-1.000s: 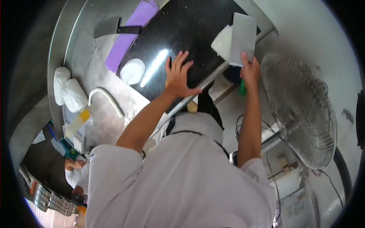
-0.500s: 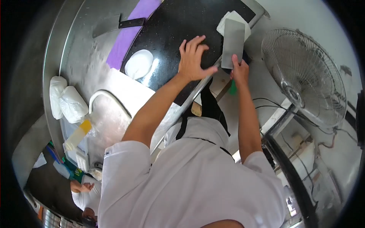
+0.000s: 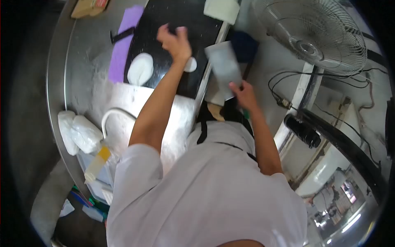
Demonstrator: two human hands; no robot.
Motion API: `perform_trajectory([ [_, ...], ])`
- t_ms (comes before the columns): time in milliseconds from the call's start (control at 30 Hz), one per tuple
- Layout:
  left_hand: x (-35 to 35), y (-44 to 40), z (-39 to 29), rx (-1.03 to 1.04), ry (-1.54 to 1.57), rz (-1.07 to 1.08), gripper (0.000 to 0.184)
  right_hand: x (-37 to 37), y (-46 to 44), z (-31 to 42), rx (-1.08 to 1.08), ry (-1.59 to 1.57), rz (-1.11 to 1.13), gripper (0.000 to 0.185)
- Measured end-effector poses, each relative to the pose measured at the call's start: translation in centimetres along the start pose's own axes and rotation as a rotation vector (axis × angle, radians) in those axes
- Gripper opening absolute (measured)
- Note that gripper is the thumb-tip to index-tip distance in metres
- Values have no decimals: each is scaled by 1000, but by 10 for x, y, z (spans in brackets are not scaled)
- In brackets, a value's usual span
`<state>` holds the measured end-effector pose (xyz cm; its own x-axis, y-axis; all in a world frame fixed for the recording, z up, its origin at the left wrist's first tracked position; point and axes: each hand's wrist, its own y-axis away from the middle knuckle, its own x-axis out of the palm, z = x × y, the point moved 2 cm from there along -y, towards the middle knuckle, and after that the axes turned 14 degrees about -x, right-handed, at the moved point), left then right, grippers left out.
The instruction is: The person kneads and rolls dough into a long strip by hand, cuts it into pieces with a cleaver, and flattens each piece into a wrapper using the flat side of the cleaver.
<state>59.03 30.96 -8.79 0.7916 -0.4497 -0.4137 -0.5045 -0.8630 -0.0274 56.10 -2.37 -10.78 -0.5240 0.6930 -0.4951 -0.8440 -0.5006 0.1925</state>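
Nearest the white shirt (image 3: pixel 205 185), the right hand (image 3: pixel 245 95) is gripping a cleaver (image 3: pixel 224 68) at its near end, the thumb pressing against the blade and the closed fingers hiding the handle. The blade is showing as a broad, flat, dull silver-grey rectangle with straight sides, slightly blurred; it is slanting forward and to the left, its far corner overlapping the metal table edge (image 3: pixel 204 80). Farther forward and to the left, the left hand (image 3: pixel 176 43) is hanging over a black board (image 3: pixel 185 16), its fingers parting loosely and half curling; whether they are touching the board, I cannot tell. A small white disc (image 3: pixel 191 64) is lying on the board just beside the left wrist, and a larger white oval piece (image 3: pixel 140 69) is resting farther left. A purple cloth (image 3: pixel 119 57) is running along the board's left side, a black handle (image 3: pixel 122 35) lying across it, while a white cloth (image 3: pixel 222 10) is sitting at the board's right edge, with a wire-caged fan (image 3: pixel 310 49) standing to the right
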Motion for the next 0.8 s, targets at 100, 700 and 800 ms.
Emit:
perform_trajectory([
  [100,-13,23,-14,-97,111,72,81,19,-40,54,-74,-156,248,51],
  [700,22,-20,-6,542,-894,409,112,31,-155,83,-440,353,529,75],
  [800,3,6,3,584,-930,537,118,32,-119,90,-346,248,630,81],
])
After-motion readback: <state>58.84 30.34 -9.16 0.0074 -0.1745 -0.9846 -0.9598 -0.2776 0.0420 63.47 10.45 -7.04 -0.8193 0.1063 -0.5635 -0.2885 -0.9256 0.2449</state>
